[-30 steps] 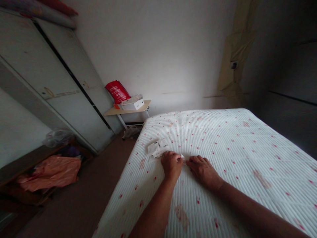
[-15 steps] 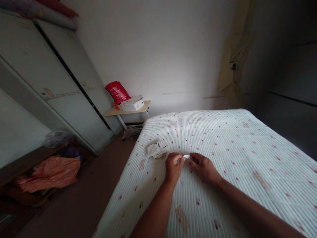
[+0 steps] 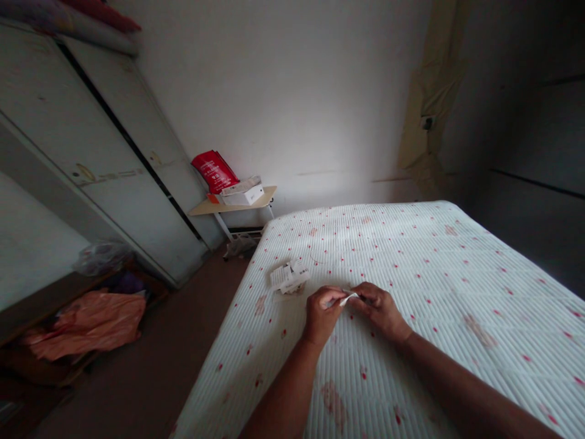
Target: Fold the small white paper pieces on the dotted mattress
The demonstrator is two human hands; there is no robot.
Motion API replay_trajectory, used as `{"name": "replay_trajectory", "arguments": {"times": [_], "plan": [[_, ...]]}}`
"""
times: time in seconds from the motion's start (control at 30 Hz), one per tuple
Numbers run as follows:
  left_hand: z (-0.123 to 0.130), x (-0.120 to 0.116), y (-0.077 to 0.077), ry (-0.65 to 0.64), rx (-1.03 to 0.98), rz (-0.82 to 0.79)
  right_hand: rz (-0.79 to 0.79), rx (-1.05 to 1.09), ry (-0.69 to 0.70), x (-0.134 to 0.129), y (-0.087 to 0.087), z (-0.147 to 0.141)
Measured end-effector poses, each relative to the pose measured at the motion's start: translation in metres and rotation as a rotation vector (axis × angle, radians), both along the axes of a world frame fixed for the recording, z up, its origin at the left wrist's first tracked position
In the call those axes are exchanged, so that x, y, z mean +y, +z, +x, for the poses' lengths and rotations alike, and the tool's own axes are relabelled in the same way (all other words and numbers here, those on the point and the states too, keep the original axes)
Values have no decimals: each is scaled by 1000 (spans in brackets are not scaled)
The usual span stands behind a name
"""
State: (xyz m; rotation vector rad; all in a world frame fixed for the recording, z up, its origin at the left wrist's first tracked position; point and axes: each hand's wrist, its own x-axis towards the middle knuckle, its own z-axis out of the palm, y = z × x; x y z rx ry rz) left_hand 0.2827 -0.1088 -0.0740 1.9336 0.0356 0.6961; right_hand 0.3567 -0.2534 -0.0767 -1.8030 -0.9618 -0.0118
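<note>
Two hands (image 3: 350, 310) pinch a white scrap (image 3: 349, 299) over the dotted bed (image 3: 411, 268), wardrobe (image 3: 132, 152) beyond at left.

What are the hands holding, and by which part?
A small white scrap, pinched at its left end by the left hand and at its right end by the right hand. What it is exactly cannot be told.

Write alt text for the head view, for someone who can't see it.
A person's left hand and right hand pinch a small white scrap between them over a red-dotted white bed cover, near a little heap of printed paper. Beyond its far left corner, a small table holds a red bag and a white box.
</note>
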Motion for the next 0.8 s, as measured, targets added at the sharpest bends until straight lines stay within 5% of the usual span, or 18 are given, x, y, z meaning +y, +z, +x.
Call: {"name": "replay_trajectory", "arguments": {"times": [0.2, 0.4, 0.8], "plan": [[-4, -1, 5, -16, 206, -107, 66, 148, 57, -1, 2, -4], [-9, 5, 14, -139, 189, -164, 80, 306, 127, -1, 5, -12], [-8, 4, 10, -181, 264, -499, 58, 569, 142, 0, 20, -21]]}}
